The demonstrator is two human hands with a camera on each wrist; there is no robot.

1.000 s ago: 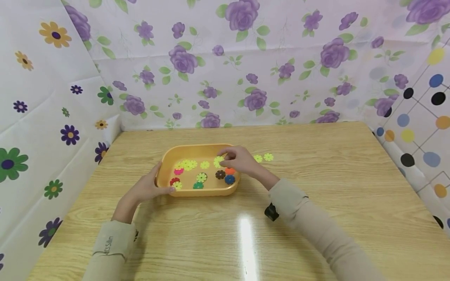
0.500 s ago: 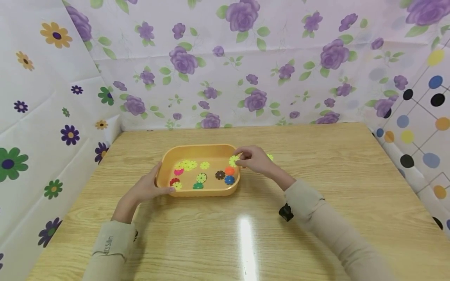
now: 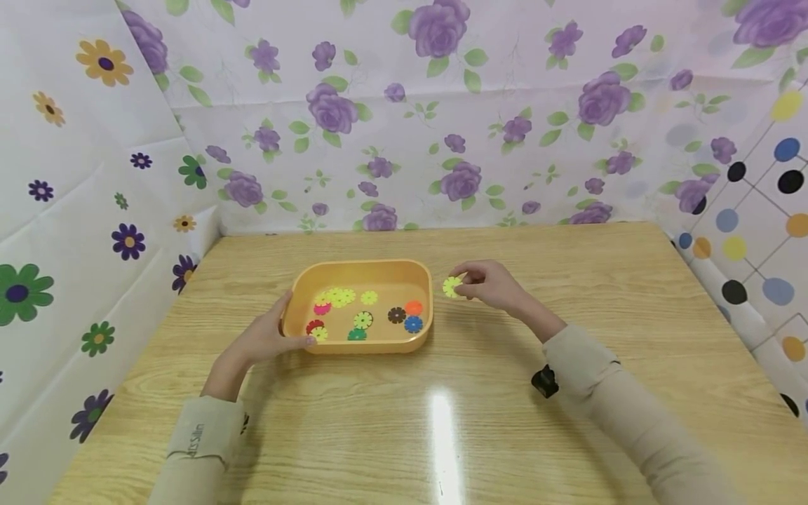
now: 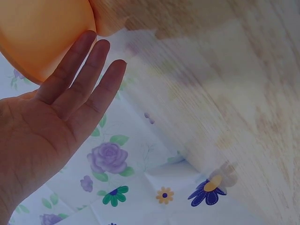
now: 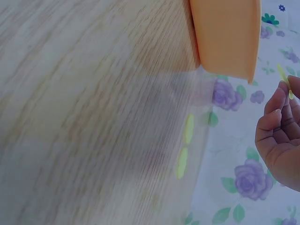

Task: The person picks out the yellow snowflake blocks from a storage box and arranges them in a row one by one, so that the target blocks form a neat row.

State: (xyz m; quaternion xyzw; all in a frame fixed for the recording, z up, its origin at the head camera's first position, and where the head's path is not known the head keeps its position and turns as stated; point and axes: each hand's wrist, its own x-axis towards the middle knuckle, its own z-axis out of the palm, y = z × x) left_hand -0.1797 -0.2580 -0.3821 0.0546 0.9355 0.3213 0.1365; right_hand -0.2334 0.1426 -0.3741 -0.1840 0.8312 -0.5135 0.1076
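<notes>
An orange plastic tray [image 3: 366,347] stands on the table with notched snowflake discs in it. My left hand [image 3: 268,333] rests against its left corner, thumb along the front rim; in the left wrist view the fingers [image 4: 91,84] reach fairly straight to the tray wall [image 4: 51,28]. Just right of the tray, my right hand [image 3: 495,286] pinches a yellow snowflake disc [image 3: 451,287] between thumb and fingertips, raised above the table. Two more yellow discs [image 5: 188,129] lie on the table in the right wrist view; the right hand hides them in the head view.
Inside the tray, a yellow cluster [image 3: 337,297] sits at the left, and a brown disc [image 3: 396,315], an orange disc [image 3: 413,307] and a blue disc [image 3: 413,324] at the right. A wooden table [image 3: 505,435] lies beneath, with a flowered sheet [image 3: 404,168] behind it.
My right hand has moved right, carrying the yellow snowflake disc from inside the tray, over its right rim, to beyond it. The left hand and the tray stay in place.
</notes>
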